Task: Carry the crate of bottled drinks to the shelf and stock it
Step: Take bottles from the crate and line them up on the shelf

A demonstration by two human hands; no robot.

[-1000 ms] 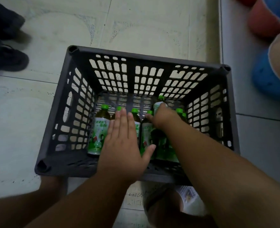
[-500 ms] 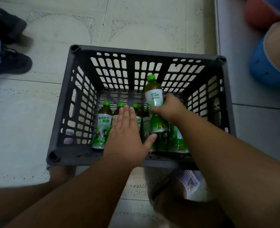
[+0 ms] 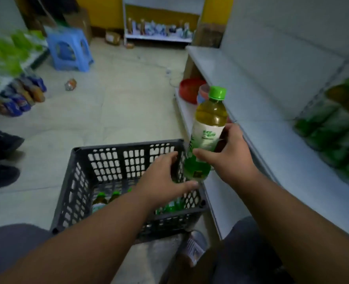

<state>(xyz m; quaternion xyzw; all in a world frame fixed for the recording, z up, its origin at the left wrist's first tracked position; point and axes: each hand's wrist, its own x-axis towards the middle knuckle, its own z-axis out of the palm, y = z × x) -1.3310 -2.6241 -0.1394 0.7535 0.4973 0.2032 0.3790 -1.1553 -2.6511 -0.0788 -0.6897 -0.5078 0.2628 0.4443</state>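
Single head-worn view, wide-angle, looking forward and down.

Close over both forearms; left hand (image 3: 163, 177) and right hand (image 3: 231, 158) near centre frame, crate (image 3: 83, 181) directly below on floor. Shelf (image 3: 251, 95) running along right edge, near to far. Far end: back shelving against yellow wall; blue stool (image 3: 69, 50) far left. Edges blurred and bowed.

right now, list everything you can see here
crate: one, dark grey, on the floor
held bottle: one, green cap, above the crate's right corner
bottles in crate: several, green caps, count unclear
shelf: white, right, green packs blurred
stool: one, blue, far left
basins: red, low right shelf
shoes: dark, left edge
left hand: open, over the crate
right hand: gripping the held bottle
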